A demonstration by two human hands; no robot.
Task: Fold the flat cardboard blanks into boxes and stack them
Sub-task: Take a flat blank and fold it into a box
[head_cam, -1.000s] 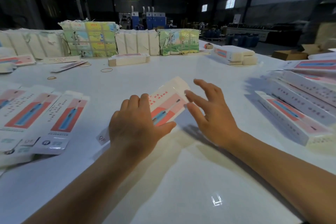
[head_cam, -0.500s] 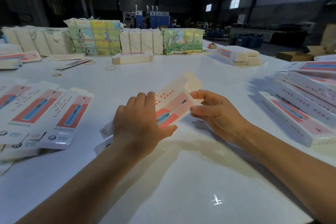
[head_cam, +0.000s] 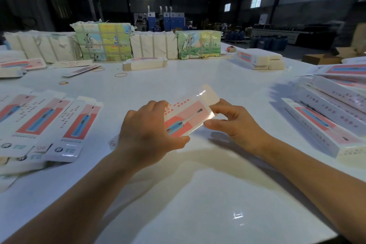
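A white and pink cardboard blank printed with a blue toothbrush is lifted off the white table at the centre. My left hand grips its near half, thumb below and fingers curled over the top. My right hand pinches its far right end next to the open end flap. Flat blanks lie fanned out on the left. Folded boxes lie side by side on the right.
Wrapped bundles of blanks line the far edge of the table. A short pile of blanks and another pile sit in front of them. Rubber bands lie loose at the back left. A brown carton stands beyond the far right.
My right hand went from open above the blank to pinching its right end. Both hands have lifted the blank off the table and tilted it.
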